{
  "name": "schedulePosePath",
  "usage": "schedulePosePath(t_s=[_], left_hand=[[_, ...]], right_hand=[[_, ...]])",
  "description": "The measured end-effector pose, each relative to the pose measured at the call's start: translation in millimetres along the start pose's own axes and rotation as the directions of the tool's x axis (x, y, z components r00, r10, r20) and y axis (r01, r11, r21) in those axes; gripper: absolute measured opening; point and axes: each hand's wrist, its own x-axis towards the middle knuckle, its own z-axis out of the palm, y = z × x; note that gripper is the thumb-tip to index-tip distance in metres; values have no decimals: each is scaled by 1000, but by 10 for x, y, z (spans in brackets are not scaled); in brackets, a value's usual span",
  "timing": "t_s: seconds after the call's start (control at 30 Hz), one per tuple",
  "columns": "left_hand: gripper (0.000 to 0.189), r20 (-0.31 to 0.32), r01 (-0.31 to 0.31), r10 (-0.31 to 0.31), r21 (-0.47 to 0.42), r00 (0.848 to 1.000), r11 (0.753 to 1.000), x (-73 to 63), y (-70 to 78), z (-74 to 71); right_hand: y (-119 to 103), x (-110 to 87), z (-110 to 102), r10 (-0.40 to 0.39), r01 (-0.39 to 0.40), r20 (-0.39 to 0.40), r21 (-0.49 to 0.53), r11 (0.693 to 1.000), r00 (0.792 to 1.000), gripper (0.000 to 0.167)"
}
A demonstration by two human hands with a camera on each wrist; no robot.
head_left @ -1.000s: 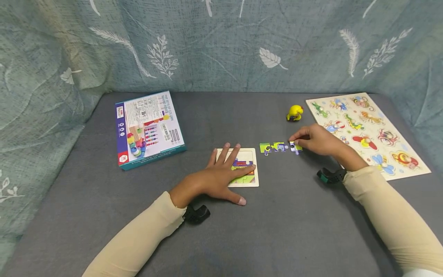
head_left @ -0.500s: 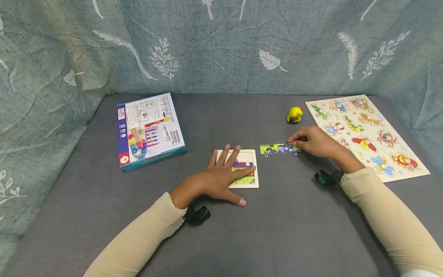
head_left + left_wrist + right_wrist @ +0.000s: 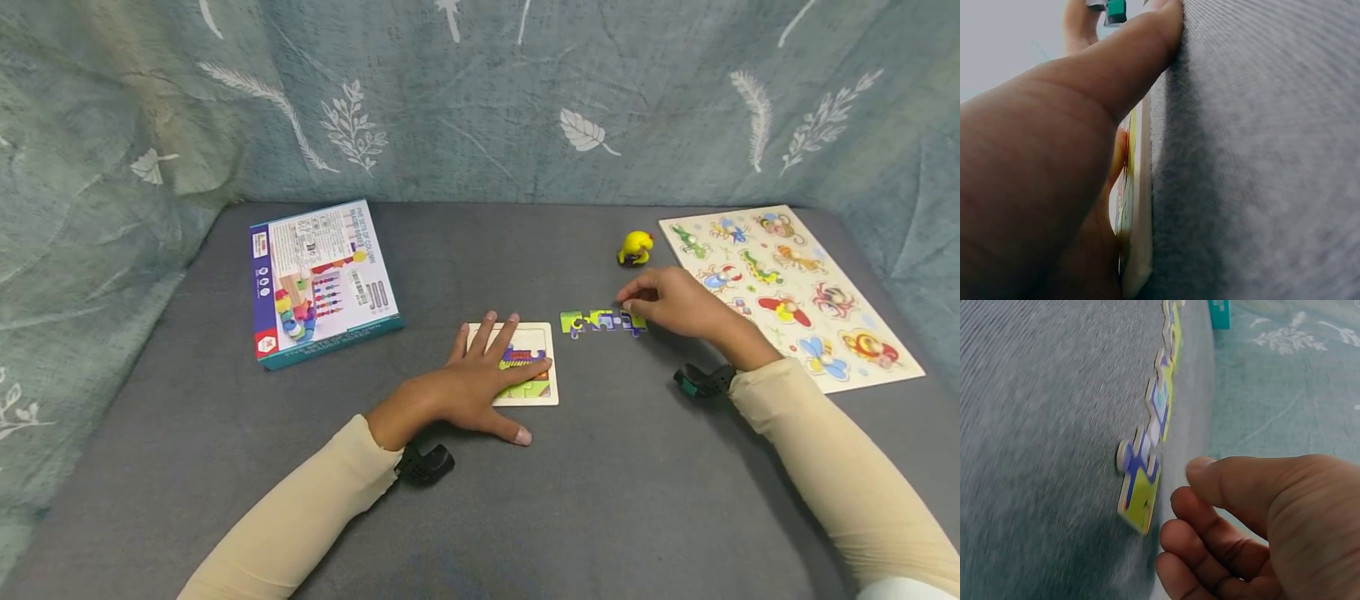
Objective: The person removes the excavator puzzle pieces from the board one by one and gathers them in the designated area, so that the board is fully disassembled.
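My left hand (image 3: 480,383) lies with spread fingers over a small framed jigsaw puzzle (image 3: 553,367), covering its left part. Assembled pieces show between the fingers. In the left wrist view, the thumb reaches past the edge of the puzzle frame (image 3: 1141,231). To the right lies a row of green and purple jigsaw pieces (image 3: 573,322). My right hand (image 3: 675,304) hovers at the right end of this row. In the right wrist view, the end piece (image 3: 1140,497) lies flat and uncovered, with the bent fingers and thumb beside it and no piece visible between them.
A boxed bead toy (image 3: 326,283) lies at the back left. Behind the right hand stands a yellow toy bird (image 3: 636,248). A wooden board with insect pictures (image 3: 787,292) lies at the right, partly under the right forearm. A patterned curtain (image 3: 480,108) hangs along the back edge.
The right hand has shifted slightly left, and the end jigsaw piece has moved left against its neighbour, closing the gap. The left hand stays in place on the puzzle.
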Motion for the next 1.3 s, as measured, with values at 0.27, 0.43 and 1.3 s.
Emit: schedulePosePath(t_s=[0.27, 0.43, 1.3], left_hand=[[93, 0, 3, -3, -20, 1000, 1000, -15, 33, -18], [89, -9, -5, 4, -41, 1000, 999, -36, 68, -14], [87, -45, 19, -23, -87, 999, 996, -453, -124, -35]], right_hand=[[-154, 130, 95, -32, 32, -41, -13, 999, 999, 14], [-277, 207, 164, -56, 57, -32, 40, 998, 998, 15], [-615, 375, 466, -115, 89, 90, 255, 963, 989, 21]])
